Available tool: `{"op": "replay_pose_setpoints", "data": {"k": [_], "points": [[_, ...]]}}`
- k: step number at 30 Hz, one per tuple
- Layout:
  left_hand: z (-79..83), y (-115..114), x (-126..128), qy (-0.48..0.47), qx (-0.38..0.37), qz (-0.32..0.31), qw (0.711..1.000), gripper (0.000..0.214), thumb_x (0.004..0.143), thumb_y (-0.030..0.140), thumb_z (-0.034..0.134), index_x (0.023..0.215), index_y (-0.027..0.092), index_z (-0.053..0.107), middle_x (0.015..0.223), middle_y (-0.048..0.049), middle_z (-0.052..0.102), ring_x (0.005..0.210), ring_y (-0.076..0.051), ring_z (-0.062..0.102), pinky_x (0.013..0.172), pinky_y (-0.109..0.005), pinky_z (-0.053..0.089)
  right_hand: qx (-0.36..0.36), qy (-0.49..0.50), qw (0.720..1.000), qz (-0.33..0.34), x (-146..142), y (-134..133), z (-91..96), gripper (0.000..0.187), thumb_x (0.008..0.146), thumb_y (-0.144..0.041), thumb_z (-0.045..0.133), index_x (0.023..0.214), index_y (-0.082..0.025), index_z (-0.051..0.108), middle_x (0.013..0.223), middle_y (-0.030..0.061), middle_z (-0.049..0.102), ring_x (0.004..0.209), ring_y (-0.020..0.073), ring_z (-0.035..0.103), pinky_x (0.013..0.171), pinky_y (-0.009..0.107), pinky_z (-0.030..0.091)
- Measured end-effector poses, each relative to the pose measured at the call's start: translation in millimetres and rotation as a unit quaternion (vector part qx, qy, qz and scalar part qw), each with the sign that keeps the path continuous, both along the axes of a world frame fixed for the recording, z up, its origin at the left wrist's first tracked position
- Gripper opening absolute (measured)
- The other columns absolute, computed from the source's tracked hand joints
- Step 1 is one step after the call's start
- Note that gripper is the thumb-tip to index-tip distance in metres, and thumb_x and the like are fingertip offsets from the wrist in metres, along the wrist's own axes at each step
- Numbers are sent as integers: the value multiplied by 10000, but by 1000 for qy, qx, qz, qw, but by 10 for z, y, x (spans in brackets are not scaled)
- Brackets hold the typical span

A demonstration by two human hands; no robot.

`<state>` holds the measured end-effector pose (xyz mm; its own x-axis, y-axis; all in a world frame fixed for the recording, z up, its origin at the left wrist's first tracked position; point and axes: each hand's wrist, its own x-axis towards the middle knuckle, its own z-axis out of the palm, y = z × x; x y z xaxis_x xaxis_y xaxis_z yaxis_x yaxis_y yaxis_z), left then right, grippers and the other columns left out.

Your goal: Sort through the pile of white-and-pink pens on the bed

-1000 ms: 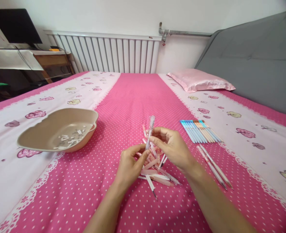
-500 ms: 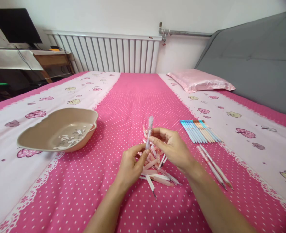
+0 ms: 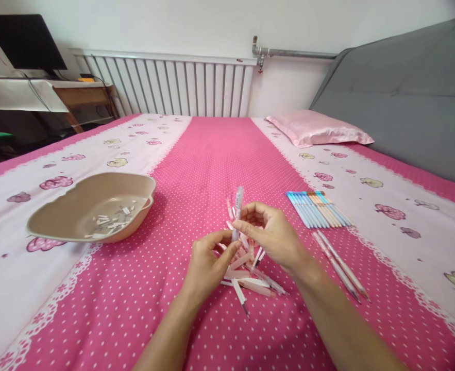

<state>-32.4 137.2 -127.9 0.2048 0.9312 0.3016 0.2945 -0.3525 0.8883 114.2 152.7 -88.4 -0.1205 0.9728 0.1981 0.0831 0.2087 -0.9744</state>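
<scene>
Between my two hands a translucent pen barrel [image 3: 239, 200] stands nearly upright, pale pinkish white with small dark print. My left hand [image 3: 211, 258] pinches its lower end. The thumb and fingers of my right hand [image 3: 270, 232] close on its middle. Under and behind my hands lies a loose heap of pink pen parts [image 3: 244, 260], partly covered by them. A white refill with a dark tip [image 3: 239, 293] sticks out of the heap toward me. Two whole pens [image 3: 341, 265] lie side by side to the right of my right hand.
On the left sits a beige basin [image 3: 78, 206] with small white pieces on its bottom. A row of blue and peach pens [image 3: 318, 210] lies at the right. Farther back are a pink pillow [image 3: 318, 129], a grey headboard [image 3: 401, 87] and a white radiator [image 3: 173, 85].
My right fingers have slid slightly down the pen barrel toward my left hand, and its printed side shows more clearly. The heap, basin and other pens stay where they were.
</scene>
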Motion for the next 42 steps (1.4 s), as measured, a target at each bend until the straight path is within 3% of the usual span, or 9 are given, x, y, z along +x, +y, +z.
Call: {"op": "replay_pose_setpoints", "data": {"k": [4, 9, 12, 18, 28, 42], "points": [[-2, -6, -11, -6, -3, 2, 1000, 180, 827, 306, 575, 805, 147, 655, 710, -9, 656, 622, -116, 579, 597, -215, 440, 2, -4, 1000, -11, 11, -3, 1, 265, 681, -341, 729, 819, -172, 578, 796, 22, 622, 751, 147, 604, 719, 312, 490], [-14, -8, -25, -14, -31, -28, 999, 261, 874, 342, 499, 941, 141, 652, 779, -32, 653, 665, -135, 578, 625, -234, 445, 5, 41, 999, 23, 29, -1, -5, 426, 772, -296, 651, 1165, -220, 506, 1192, 84, 589, 1125, 185, 539, 929, 374, 453], [-10, -15, -20, -4, -34, -37, 999, 283, 885, 350, 475, 965, 140, 648, 773, -34, 640, 694, -148, 574, 650, -244, 440, -23, 77, 995, 52, 24, -7, -8, 465, 805, -262, 604, 1246, -233, 458, 1248, 93, 564, 1171, 184, 515, 953, 384, 452], [19, -27, -7, 7, -30, -56, 998, 285, 899, 354, 446, 930, 146, 638, 802, -38, 644, 741, -165, 582, 683, -256, 435, -78, 114, 988, 63, 6, -35, 21, 417, 766, -223, 627, 1165, -246, 508, 1033, 55, 668, 916, 179, 646, 711, 321, 555], [34, -37, 4, 9, -25, -49, 998, 276, 889, 334, 475, 986, 151, 658, 847, -43, 678, 709, -149, 585, 662, -243, 435, -69, 91, 993, 36, 33, -17, -19, 370, 730, -229, 669, 1082, -230, 555, 871, -1, 616, 673, 111, 615, 587, 256, 522], [27, -38, -1, 31, -16, -46, 998, 255, 880, 329, 488, 911, 144, 661, 764, -34, 652, 658, -139, 555, 618, -241, 424, -43, 48, 998, 4, 29, -1, -49, 419, 647, -281, 752, 1023, -217, 576, 859, 4, 598, 780, 141, 599, 641, 263, 512]]}}
